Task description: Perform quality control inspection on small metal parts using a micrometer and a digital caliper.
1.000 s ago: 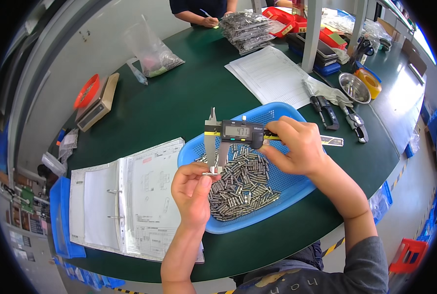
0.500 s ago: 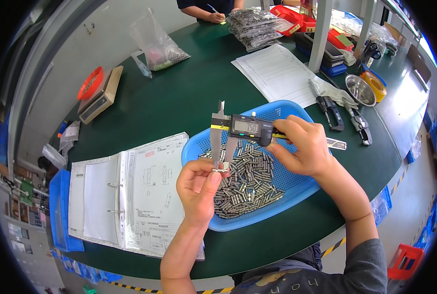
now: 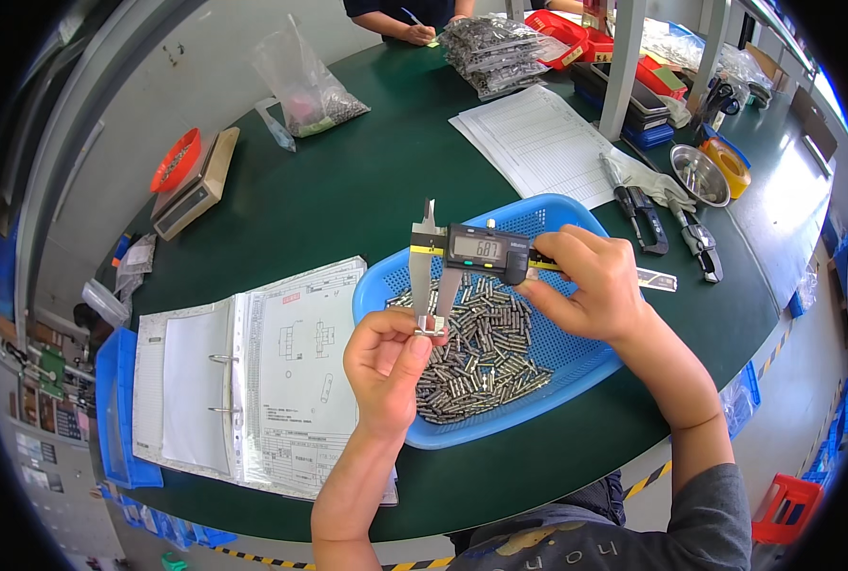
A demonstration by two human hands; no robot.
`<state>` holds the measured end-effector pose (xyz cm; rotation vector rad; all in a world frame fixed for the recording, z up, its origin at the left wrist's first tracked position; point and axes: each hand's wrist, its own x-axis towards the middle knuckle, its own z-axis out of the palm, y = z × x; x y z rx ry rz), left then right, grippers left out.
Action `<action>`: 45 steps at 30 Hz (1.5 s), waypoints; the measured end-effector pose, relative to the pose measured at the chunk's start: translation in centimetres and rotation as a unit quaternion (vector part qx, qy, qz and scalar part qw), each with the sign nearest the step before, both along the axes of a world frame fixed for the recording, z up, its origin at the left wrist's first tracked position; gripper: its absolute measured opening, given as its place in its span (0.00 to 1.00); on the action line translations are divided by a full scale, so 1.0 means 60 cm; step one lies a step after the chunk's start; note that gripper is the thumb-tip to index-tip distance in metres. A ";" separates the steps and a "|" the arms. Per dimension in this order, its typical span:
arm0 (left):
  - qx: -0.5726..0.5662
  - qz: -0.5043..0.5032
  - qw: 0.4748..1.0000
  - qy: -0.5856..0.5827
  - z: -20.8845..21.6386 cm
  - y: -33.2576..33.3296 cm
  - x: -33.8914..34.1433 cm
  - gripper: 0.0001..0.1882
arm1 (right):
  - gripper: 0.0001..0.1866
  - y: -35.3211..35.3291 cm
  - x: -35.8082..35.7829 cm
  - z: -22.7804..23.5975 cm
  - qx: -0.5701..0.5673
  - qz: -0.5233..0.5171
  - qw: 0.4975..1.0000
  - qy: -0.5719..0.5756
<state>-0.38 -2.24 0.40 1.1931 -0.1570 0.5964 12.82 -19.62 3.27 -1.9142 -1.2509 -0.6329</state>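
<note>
My right hand (image 3: 584,285) grips a digital caliper (image 3: 486,249) by the right end of its display body, thumb below and fingers above. Its long jaws point down toward my left hand (image 3: 384,369). Between thumb and fingertips, the left hand pinches a small metal pin (image 3: 431,332), held level at the jaw tips. Whether both jaws touch the pin is too small to tell. Beneath the caliper, a blue perforated basket (image 3: 576,333) holds a heap of similar metal pins (image 3: 486,357).
An open ring binder (image 3: 295,381) with a drawing lies left of the basket. Paper sheets (image 3: 529,143), more calipers (image 3: 700,243) and a metal bowl (image 3: 700,176) lie at the back right. A scale (image 3: 196,190) stands far left. Across the table a person's hand (image 3: 422,35) holds a pen.
The caliper jaws have closed slightly, and the reading on the display has dropped. Both hands have shifted only a little.
</note>
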 end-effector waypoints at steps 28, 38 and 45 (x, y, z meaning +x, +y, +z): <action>-0.028 -0.004 0.998 0.061 0.006 -0.002 -0.002 0.07 | 0.16 0.001 0.001 0.001 -0.006 0.012 1.000 0.000; -0.010 0.006 0.999 0.047 0.002 -0.001 -0.001 0.08 | 0.16 0.002 0.001 0.001 0.006 0.004 1.000 -0.005; 0.002 -0.001 0.999 0.051 0.002 0.001 -0.001 0.08 | 0.15 -0.001 0.002 0.000 0.009 -0.016 1.000 -0.015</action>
